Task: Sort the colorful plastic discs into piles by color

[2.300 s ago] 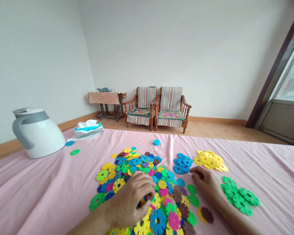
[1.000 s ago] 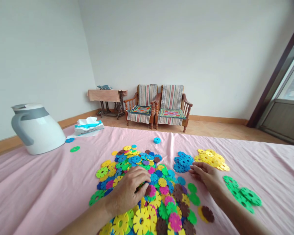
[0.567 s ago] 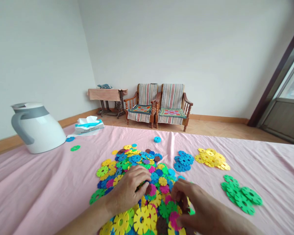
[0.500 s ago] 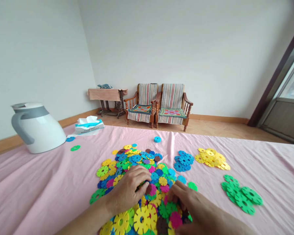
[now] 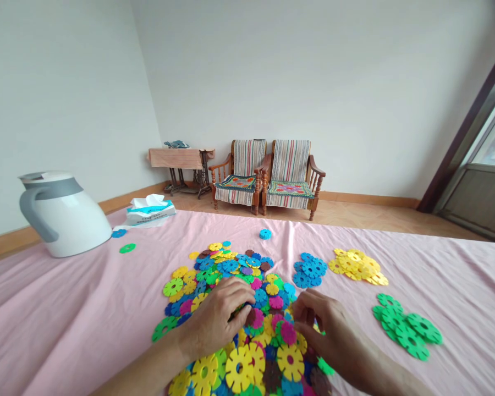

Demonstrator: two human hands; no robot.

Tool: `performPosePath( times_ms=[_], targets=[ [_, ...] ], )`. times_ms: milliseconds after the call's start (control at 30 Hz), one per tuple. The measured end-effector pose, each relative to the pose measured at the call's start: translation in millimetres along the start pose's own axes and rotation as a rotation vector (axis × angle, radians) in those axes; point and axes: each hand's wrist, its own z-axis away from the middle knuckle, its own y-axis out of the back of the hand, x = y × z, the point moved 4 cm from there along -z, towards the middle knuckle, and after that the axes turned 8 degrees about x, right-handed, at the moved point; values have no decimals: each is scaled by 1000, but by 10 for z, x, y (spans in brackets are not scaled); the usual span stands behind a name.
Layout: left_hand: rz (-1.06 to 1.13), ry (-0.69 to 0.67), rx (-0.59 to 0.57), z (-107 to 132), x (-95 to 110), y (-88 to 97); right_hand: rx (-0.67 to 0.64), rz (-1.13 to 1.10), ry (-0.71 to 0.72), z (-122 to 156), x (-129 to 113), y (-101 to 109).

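A heap of flower-shaped plastic discs [image 5: 240, 367] in yellow, blue, green, magenta and brown lies in front of me. My left hand [image 5: 223, 308] rests over its middle, fingers curled and thumb tip close to them. What lies inside that curl is hidden; a maroon disc [image 5: 251, 317] shows beside the fingertips. At the heap's right edge is my right hand [image 5: 328, 324], its fingers bent down and thumb apart from them. The thumb is close to a magenta disc [image 5: 288, 333], and I see nothing gripped there.
Sorted piles of blue discs [image 5: 309, 270], yellow discs [image 5: 357, 266] and green discs [image 5: 408, 330] lie to the right. A small blue stack [image 5: 265, 234] stands beyond the heap. On the left are a white jug [image 5: 72, 220] and a tissue box [image 5: 150, 210] on the pink cloth [image 5: 66, 308].
My right hand has moved slightly up and its thumb has come into view. Discs at the heap's right side have shifted, uncovering a yellow one. My left hand has stayed put.
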Motion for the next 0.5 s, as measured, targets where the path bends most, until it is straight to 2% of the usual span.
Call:
performPosePath(
  times_ms=[67, 133, 233, 367, 433, 500],
  targets=[
    [0, -5, 3, 5, -1, 1, -136, 22, 22, 74, -90, 73],
    [1, -1, 0, 7, -6, -5, -204, 28, 108, 169, -173, 115],
    [8, 3, 3, -4, 1, -11, -144, 30, 247, 267, -228, 126],
    [36, 29, 2, -25, 84, 57, -117, 86, 224, 249, -209, 118],
    [58, 36, -61, 1, 169, 135, -123, 97, 198, 216, -194, 133],
    [72, -6, -167, 79, 286, 235, -88, 108, 265, 214, -182, 132]
  ],
)
